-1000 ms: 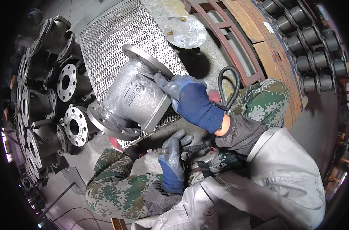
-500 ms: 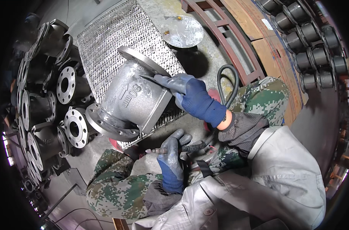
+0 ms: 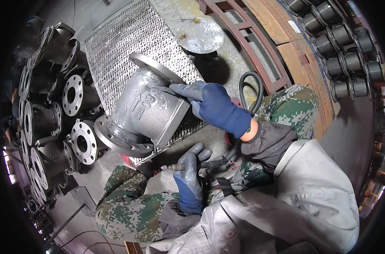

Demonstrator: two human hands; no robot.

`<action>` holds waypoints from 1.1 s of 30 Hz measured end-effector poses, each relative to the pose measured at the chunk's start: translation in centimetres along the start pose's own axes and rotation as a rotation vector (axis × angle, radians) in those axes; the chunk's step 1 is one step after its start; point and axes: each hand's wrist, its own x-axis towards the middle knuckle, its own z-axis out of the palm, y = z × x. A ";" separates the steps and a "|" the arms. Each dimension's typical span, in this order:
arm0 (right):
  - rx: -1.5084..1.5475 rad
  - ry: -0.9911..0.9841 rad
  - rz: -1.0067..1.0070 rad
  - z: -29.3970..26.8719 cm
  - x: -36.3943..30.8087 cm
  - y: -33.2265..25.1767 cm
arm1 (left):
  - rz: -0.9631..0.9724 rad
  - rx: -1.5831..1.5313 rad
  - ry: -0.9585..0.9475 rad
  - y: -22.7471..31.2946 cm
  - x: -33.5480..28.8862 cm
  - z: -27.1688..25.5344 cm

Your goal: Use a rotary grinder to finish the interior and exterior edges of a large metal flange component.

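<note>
A grey cast-metal valve body (image 3: 143, 99) with round flanges and raised markings lies tilted on a mesh platform (image 3: 129, 36). My right hand (image 3: 220, 106), in a blue and grey glove, is closed on a thin flat scraper (image 3: 162, 88), its blade against the casting just below the upper flange. Much of its handle is hidden by the glove. Lower down, above my lap, my left hand (image 3: 190, 175) wears a matching glove. It grips a slim pencil grinder (image 3: 175, 167) with a small pinkish tip pointing left, apart from the casting.
Several flanged castings (image 3: 74, 95) are stacked at the left, close to the platform. A round metal plate (image 3: 203, 36) is beyond it. A dark hose (image 3: 260, 91) curves near my right knee. At the right are a reddish frame (image 3: 247, 31), cardboard (image 3: 300, 63) and dark flanged parts (image 3: 340, 55).
My right hand has shifted slightly right and down with the scraper, and the blade has moved a little lower along the casting. The left hand and the valve body look nearly unchanged.
</note>
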 end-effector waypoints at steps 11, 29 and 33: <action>-0.160 -0.069 -0.020 -0.1 1.0 -2.1 | 0.094 0.031 0.005 -0.5 -0.1 -0.4; -0.218 0.189 -0.007 2.0 -0.8 -1.1 | -0.446 -0.365 0.159 -3.7 0.3 -2.4; -0.179 0.186 -0.023 2.4 -0.4 0.0 | -0.499 -0.480 0.131 -5.4 0.5 -2.4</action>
